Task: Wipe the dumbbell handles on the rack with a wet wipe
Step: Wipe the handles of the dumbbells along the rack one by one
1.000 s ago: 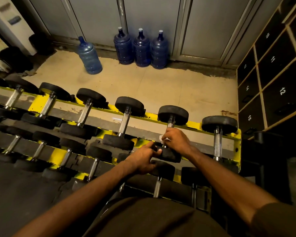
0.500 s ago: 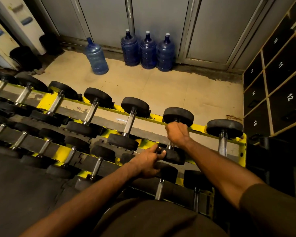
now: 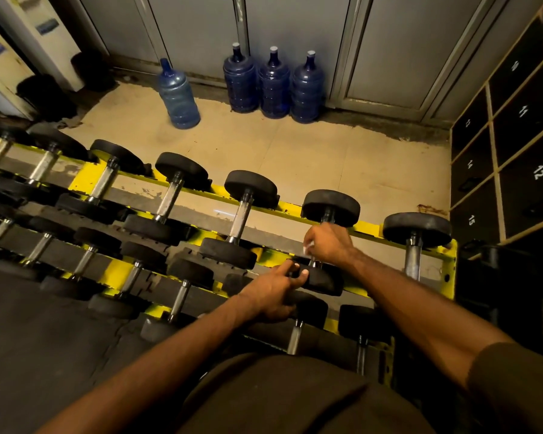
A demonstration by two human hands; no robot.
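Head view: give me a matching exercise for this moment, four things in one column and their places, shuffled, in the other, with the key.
1. right hand
2. left hand
3. lone blue jug
4. numbered lockers

A. along the picture's right edge
B. gripping a dumbbell handle
C. holding the near weight head of that dumbbell
D. on the floor, left of three jugs that stand in a row

Pairs: 1-B, 2-C, 3-D, 4-A
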